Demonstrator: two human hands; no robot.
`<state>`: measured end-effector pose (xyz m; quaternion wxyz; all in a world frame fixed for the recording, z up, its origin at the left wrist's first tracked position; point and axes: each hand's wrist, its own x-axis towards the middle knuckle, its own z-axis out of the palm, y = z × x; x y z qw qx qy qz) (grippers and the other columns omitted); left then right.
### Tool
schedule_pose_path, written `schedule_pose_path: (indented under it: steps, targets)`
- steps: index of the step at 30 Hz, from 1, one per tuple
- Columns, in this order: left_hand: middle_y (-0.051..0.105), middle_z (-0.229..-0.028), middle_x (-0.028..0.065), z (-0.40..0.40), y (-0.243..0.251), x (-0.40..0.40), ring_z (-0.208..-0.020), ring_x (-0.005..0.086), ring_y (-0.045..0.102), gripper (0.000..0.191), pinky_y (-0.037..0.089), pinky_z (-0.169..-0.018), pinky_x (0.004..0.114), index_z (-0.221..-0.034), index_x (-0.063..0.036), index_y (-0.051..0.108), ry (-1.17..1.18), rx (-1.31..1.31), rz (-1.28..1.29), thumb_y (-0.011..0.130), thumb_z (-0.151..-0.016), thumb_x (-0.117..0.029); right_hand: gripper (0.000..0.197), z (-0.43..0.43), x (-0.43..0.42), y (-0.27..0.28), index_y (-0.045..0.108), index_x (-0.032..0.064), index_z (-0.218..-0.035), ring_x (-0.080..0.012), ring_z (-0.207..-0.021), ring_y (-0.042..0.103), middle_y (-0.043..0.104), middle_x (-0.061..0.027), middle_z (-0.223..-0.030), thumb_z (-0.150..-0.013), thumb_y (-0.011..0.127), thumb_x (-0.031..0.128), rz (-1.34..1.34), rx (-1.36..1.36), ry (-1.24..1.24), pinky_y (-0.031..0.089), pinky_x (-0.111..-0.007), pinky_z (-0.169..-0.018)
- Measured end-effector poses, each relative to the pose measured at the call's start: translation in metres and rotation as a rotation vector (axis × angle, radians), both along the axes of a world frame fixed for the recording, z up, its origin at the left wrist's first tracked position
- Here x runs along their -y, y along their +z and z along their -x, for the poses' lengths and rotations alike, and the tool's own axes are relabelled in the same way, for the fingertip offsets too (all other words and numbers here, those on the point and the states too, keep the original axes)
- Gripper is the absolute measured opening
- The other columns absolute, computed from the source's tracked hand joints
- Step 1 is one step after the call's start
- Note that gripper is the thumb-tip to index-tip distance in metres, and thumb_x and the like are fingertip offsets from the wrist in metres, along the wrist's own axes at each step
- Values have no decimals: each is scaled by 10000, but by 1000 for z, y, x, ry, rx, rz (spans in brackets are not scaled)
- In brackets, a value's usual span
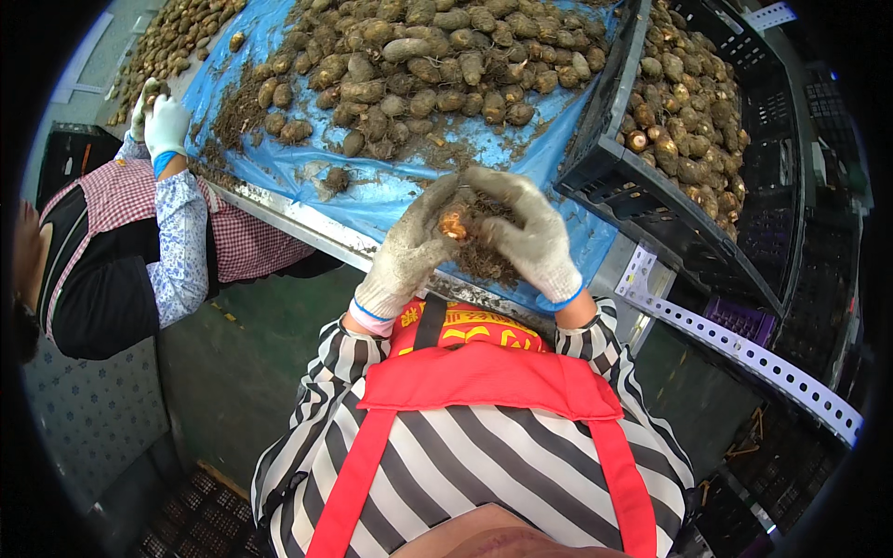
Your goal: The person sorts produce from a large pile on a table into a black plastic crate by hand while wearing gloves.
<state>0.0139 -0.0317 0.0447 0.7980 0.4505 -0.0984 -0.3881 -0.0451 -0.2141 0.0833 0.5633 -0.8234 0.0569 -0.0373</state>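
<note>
My left hand [415, 244], in a soiled white knit glove, is closed around a small taro corm [453, 224] whose orange-brown end shows. My right hand [527, 230], gloved alike, curves around the other side of the corm, its fingers close to it; whether they grip it is unclear. Under both hands lies a clump of dark fibrous roots and soil [488, 264] at the metal table's near edge. Beyond them, a large heap of taro corms [418, 70] rests on a blue plastic sheet [279, 167].
A black plastic crate [649, 188] full of corms stands at the right, tilted in view. A perforated metal bar [753, 352] runs below it. At the left, a co-worker with gloved hands [166, 125] handles a corm. More corms [181, 35] lie at the upper left.
</note>
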Motion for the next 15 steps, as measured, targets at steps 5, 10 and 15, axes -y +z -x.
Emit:
schedule_pose_path:
  steps: [5,10,15]
  targets:
    - [371,-1486,147,4,10,5,-1363,245,392,826,393,-1083,338,-1527,-11,227,-19,-143,54,667,-832,-87,267,-2,-18,-5,703,63,-1084,-259,-1169,587,632,-110,-1245,-835,626,2,144,229,11,455,-389,-1022]
    - [477,-1373,195,13,14,10,-1160,308,590,945,499,-1001,438,-1507,7,211,-39,-276,220,785,-816,-287,191,-8,1,-37,660,-2,-1059,-134,-882,640,679,-90,-1018,-976,488,5,-410,-67,-282,527,-262,-798]
    - [496,-1358,192,10,-1,8,-1169,297,585,906,497,-1008,437,-1493,7,235,-69,-376,301,772,-833,-304,221,9,8,-29,619,-12,-1136,-131,-982,634,673,-95,-1104,-985,459,9,-464,-38,-245,520,-266,-847]
